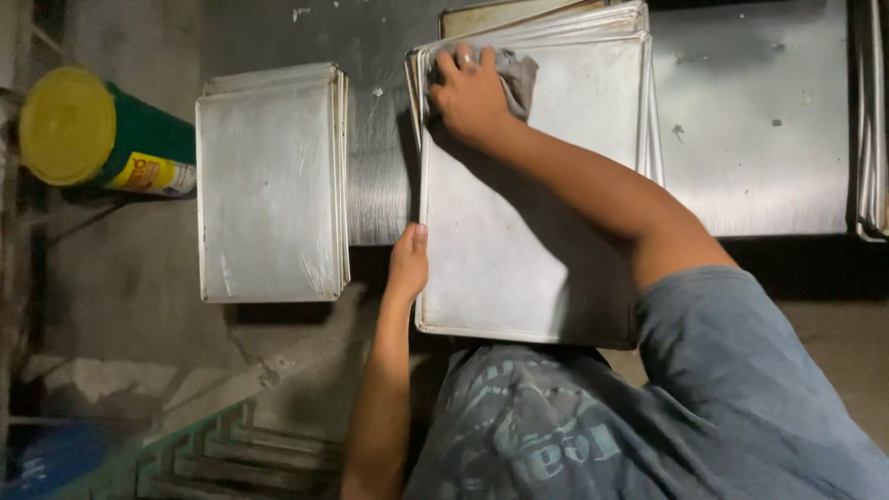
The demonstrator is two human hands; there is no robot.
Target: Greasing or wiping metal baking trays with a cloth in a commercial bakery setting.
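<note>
Two tray stacks on the steel table [759, 139], plus more at the right edge.

Far left: green can [111, 139] with a yellow lid, lying on its side, off the table's left end. Narrow gap between it and the left stack [270, 181].

Left stack: neat, edges nearly flush, near end overhangs the table's front edge. Nothing touching it. A strip of bare steel separates it from the top tray [532, 194].

Left hand [407, 264] grips the top tray's left rim near its near corner, thumb on top of the rim, fingers wrapped under, out of view. It sits in the gap between the two stacks, clear of the left one.

Top tray lies centre, long axis running away from the person, near end well past the table's front edge and against the body. Under it, other trays fan out to the right and at the far end, edges not aligned.

Right hand [472, 93] is closed on a grey rag [516, 76], pressing it onto the top tray at the far-left corner, right at the rim. The forearm crosses the tray diagonally.

Right of the fanned trays: wide open steel with a few specks. Edge trays [870, 120] are cut off by the frame, well apart from the hands.

Below the table: concrete floor, a green grating at lower left.
</note>
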